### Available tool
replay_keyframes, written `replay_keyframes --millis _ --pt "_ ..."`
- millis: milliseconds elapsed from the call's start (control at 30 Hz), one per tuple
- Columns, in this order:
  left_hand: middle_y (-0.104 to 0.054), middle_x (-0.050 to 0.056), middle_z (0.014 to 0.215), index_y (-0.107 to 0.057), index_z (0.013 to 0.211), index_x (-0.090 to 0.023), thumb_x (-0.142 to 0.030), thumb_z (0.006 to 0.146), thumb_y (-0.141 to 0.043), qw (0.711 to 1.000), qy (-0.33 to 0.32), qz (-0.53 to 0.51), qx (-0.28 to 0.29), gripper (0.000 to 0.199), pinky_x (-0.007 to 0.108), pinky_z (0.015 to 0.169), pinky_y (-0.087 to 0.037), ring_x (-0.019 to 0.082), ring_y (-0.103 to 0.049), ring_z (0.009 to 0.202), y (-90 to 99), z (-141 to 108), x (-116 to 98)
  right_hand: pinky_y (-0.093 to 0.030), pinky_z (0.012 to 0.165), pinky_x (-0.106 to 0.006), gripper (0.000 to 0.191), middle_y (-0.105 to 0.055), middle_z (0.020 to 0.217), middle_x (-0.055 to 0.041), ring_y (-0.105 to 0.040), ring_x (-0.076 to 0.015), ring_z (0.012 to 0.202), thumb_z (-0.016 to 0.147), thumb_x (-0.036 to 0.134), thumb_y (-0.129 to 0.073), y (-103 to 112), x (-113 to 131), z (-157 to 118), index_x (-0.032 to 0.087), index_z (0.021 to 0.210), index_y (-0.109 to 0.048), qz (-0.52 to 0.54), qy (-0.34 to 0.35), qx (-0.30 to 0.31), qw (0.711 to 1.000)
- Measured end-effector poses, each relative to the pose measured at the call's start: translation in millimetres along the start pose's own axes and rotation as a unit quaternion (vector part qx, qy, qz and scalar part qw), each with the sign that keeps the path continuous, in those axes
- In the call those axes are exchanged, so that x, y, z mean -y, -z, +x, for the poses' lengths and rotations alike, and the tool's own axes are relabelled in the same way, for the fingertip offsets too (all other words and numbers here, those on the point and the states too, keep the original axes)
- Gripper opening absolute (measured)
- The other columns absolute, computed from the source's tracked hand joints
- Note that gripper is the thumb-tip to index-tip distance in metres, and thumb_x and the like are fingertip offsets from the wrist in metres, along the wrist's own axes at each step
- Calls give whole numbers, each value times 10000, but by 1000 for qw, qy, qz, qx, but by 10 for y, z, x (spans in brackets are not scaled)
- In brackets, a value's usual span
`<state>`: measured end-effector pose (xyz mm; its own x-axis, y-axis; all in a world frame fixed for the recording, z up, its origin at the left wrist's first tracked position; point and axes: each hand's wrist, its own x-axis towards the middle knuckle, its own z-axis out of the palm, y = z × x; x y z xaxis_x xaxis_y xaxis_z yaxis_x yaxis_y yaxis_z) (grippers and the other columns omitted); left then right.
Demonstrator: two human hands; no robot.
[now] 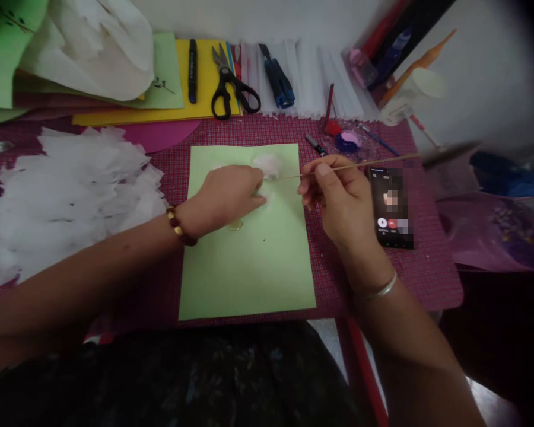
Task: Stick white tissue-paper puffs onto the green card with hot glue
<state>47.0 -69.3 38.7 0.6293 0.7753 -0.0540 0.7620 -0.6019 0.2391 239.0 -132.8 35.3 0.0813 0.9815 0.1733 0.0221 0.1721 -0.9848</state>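
A light green sheet (249, 267) lies on the red checked cloth in front of me. Over its upper part is my left hand (231, 196), fingers bent and close beside a small white fluffy piece (267, 166); whether they grip anything is hidden. My right hand (338, 193), at the sheet's right edge, pinches a long thin stick (369, 162). The stick's left end reaches the white piece. A second whitish patch shows near my left fingertips, partly covered. Below my left hand a small pale ring-like mark (235, 225) shows on the sheet.
White tissue pieces (71, 201) are heaped at the left. Black scissors (226, 83), a marker (193, 71) and a blue-black cutter (276, 77) lie along the back. A phone (391, 207) rests right of my right hand, near small pots (348, 141).
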Motion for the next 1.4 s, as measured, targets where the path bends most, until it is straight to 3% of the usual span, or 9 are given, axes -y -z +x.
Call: replay_keyframes --millis 133,233,300,367,467,633,900,1100,1400 --pt "-672 57 814 -646 724 -147 -224 783 -595 992 6 -129 -5 110 294 640 -425 159 -590 713 146 -54 -2 -375 462 -241 230 -629 726 7 -531 -91 545 981 435 -573 -16 54 -31 244 876 -645 -10 4 -14 1000" --pt "-628 23 684 -584 731 -164 -240 805 -599 954 70 -290 -15 107 273 558 -404 116 -525 602 389 -349 119 -376 463 -242 239 -614 737 2 -517 -94 545 974 457 -578 -52 73 -62 254 882 -663 -25 1 -12 1000" --pt "-605 6 645 -545 748 -180 -259 837 -589 927 99 -362 11 127 261 527 -393 94 -491 553 488 -613 238 -380 464 -239 238 -606 739 6 -506 -88 539 971 448 -586 -92 64 -87 248 885 -683 -24 5 9 1000" --pt "-597 -5 619 -545 773 -190 -293 863 -566 926 100 -365 18 139 249 503 -385 83 -475 510 482 -845 359 -385 464 -237 233 -604 739 12 -505 -80 533 971 420 -593 -146 42 -114 232 884 -701 -17 7 34 999" --pt "-623 5 625 -602 812 -183 -339 906 -516 942 63 -327 38 201 240 510 -396 87 -502 510 327 -1012 488 -394 462 -238 227 -605 713 17 -511 -77 520 963 398 -606 -244 3 -152 216 874 -708 -16 -5 70 997" --pt "-626 11 678 -663 848 -152 -324 818 -574 919 75 -378 88 197 231 538 -379 104 -512 574 126 -873 526 -422 489 -240 234 -627 716 16 -529 -83 535 948 423 -612 -376 -31 -217 215 872 -688 -45 -17 113 992" --pt "-630 -6 695 -711 838 -142 -277 776 -590 914 25 -386 123 191 214 575 -337 90 -482 604 130 -615 520 -441 507 -236 198 -642 728 22 -549 -82 550 962 384 -596 -408 -38 -221 223 889 -686 -58 3 97 994" --pt "-697 21 735 -731 842 -125 -323 771 -626 907 30 -409 98 235 205 590 -389 104 -561 635 82 -565 502 -479 551 -259 185 -648 747 19 -577 -103 598 980 371 -569 -447 94 -309 243 918 -687 -88 46 72 992" --pt "-667 -3 715 -725 895 -138 -251 726 -648 944 27 -325 44 217 220 630 -416 125 -609 670 -15 -500 487 -485 658 -276 142 -680 859 -7 -598 -109 701 987 281 -554 -590 60 -297 212 951 -673 -231 113 196 946"
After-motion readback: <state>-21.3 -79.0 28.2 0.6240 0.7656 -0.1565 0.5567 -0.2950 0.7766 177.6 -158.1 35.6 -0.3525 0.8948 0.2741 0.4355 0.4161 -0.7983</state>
